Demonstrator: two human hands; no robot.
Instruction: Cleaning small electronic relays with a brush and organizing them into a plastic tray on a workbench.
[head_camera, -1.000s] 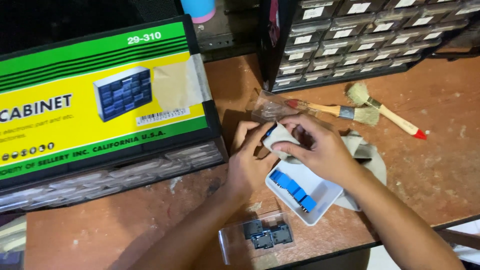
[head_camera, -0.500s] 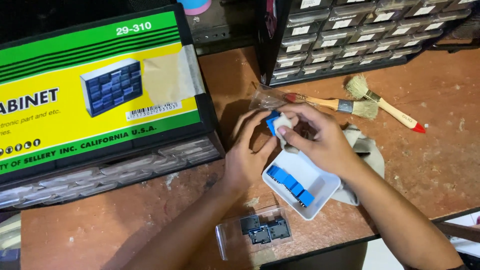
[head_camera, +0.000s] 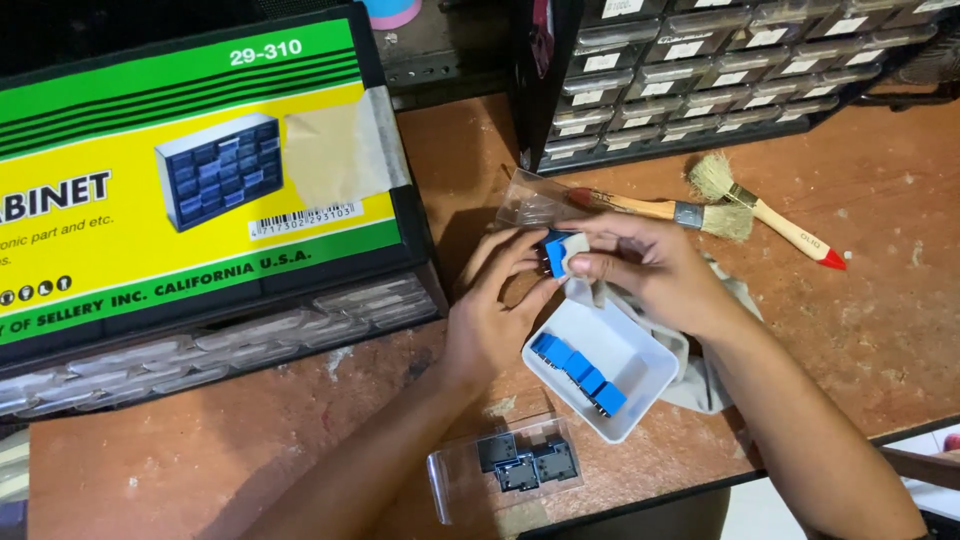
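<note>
Both hands meet over a worn brown table (head_camera: 880, 300). My left hand (head_camera: 495, 315) holds a small blue block-shaped part (head_camera: 555, 255) by its edge. My right hand (head_camera: 650, 270) presses a piece of grey cloth (head_camera: 577, 253) against that blue part. Just below the hands sits a white rectangular tray (head_camera: 625, 360) with a row of several more blue parts (head_camera: 580, 372) along its left wall. The rest of the grey cloth (head_camera: 700, 375) lies under my right wrist.
A clear plastic drawer (head_camera: 505, 470) holding dark square parts lies near the front edge. Two paintbrushes (head_camera: 660, 210) (head_camera: 765, 210) and a clear bag (head_camera: 530, 200) lie behind the hands. A green-yellow cabinet box (head_camera: 190, 180) stands left, a small-drawer cabinet (head_camera: 700, 80) behind.
The two hands have stayed together on the blue part, with the cloth shifting slightly over it. The view has drifted a little; the tray and clear drawer have not moved.
</note>
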